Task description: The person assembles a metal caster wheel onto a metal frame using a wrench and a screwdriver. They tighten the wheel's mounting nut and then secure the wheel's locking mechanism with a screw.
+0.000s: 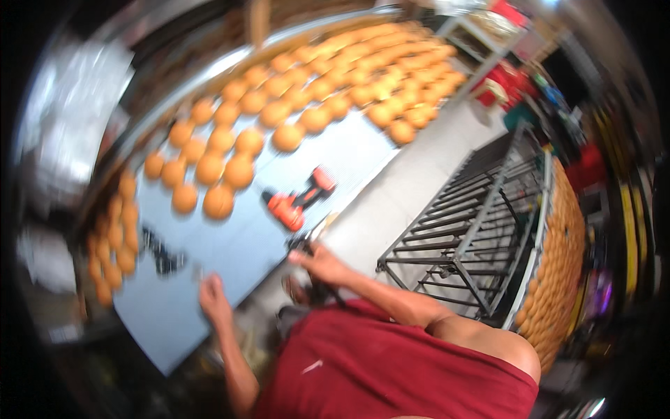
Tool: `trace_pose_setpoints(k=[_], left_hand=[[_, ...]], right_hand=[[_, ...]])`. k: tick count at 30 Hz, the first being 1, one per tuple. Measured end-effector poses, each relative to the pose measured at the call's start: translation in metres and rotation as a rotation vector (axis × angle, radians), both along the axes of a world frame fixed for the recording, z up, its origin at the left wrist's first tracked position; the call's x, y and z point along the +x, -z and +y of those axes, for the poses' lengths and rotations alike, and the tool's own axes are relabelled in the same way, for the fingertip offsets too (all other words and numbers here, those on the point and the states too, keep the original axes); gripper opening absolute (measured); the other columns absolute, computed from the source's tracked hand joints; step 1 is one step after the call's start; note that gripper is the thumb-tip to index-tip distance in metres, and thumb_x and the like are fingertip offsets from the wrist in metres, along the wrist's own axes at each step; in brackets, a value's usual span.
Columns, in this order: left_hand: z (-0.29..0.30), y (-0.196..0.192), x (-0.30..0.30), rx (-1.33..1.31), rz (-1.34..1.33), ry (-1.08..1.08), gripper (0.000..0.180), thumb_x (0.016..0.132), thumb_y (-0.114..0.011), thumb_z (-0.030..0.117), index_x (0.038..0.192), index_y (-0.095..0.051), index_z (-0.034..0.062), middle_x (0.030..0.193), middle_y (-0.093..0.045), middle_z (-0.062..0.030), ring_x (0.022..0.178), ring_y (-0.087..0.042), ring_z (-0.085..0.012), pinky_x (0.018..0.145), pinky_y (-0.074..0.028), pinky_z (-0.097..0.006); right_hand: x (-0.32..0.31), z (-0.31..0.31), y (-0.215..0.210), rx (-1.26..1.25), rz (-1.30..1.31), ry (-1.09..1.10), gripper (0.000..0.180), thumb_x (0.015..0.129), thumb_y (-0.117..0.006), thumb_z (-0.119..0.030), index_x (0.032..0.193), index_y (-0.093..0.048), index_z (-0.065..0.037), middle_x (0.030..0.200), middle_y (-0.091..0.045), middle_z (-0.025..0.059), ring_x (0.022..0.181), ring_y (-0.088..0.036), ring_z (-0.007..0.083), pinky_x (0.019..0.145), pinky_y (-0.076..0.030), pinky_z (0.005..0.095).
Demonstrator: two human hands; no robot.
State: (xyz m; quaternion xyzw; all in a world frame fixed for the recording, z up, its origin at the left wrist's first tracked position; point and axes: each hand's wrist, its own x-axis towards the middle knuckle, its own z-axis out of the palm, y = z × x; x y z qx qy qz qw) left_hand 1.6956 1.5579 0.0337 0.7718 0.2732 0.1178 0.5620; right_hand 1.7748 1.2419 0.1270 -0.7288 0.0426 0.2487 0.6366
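At the near edge of the pale blue-grey table (230,244), the left hand (213,297) rests flat with its fingers laid loosely together on the surface, holding nothing that can be made out. The right hand (322,264) sits at the table's corner, fingers stretched forward and fairly close together, touching a small dark object (301,244) there; blur hides whether it is gripped or only touched. Just beyond the right hand lies an orange-red and black power drill (296,199) on its side, apart from the fingertips. A dark, smeared cluster of small parts (160,255) lies left of the left hand, too blurred to name. Farther out, round orange balls (230,150) stand in rows across the table, thickening toward the far end and running down the left edge. To the right, on the light floor (419,188), a black metal rack frame (474,223) lies tilted, and beyond it a curved tray (562,251) holds more of the same orange balls, partly cut off by the picture's rim. Red and green packages (513,87) at the far right are too blurred to read in shape. A dark red shirt (391,370) fills the lower edge.
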Motion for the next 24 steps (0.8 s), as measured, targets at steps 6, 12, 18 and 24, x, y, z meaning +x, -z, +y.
trace_pose_setpoints(k=[6, 12, 18, 24], left_hand=[[-0.176, -0.062, 0.056, -0.641, 0.095, 0.583, 0.027, 0.103, -0.055, 0.027, 0.12, -0.06, 0.006, 0.106, -0.066, -0.004, 0.091, -0.064, -0.0126, 0.076, -0.052, -0.027], [-0.282, -0.085, 0.089, -1.043, 0.263, 0.756, 0.044, 0.106, -0.039, 0.049, 0.115, -0.057, 0.0095, 0.105, -0.063, -0.0033, 0.091, -0.061, -0.0156, 0.078, -0.053, -0.037], [-0.362, -0.077, 0.107, -1.148, 0.463, 0.931, 0.054, 0.105, -0.035, 0.055, 0.118, -0.059, 0.0073, 0.08, -0.061, -0.0038, 0.05, -0.053, -0.0151, 0.045, -0.047, -0.03], [-0.423, -0.114, 0.114, -0.967, 0.426, 0.907, 0.047, 0.103, -0.041, 0.054, 0.122, -0.055, 0.0127, 0.087, -0.065, -0.0039, 0.056, -0.051, -0.0086, 0.041, -0.037, -0.025]], right_hand=[[-0.006, -0.038, -0.012, 0.298, 0.135, 0.141, 0.028, 0.101, -0.059, -0.037, 0.107, -0.055, -0.01, 0.067, -0.048, -0.0062, 0.053, -0.042, 0.0042, 0.045, -0.034, 0.0228], [-0.026, -0.107, 0.0, 0.284, 0.061, 0.243, 0.021, 0.106, -0.047, -0.029, 0.112, -0.048, -0.008, 0.081, -0.049, -0.0023, 0.062, -0.044, 0.0065, 0.054, -0.04, 0.0218], [-0.04, -0.177, 0.018, 0.45, -0.046, 0.381, 0.03, 0.109, -0.034, -0.035, 0.108, -0.046, -0.007, 0.085, -0.051, 0.0002, 0.07, -0.051, 0.0101, 0.067, -0.047, 0.0255], [-0.043, -0.218, 0.025, 0.391, -0.086, 0.428, 0.05, 0.109, -0.03, -0.042, 0.107, -0.059, -0.001, 0.087, -0.059, 0.003, 0.077, -0.058, 0.0121, 0.074, -0.051, 0.028]])
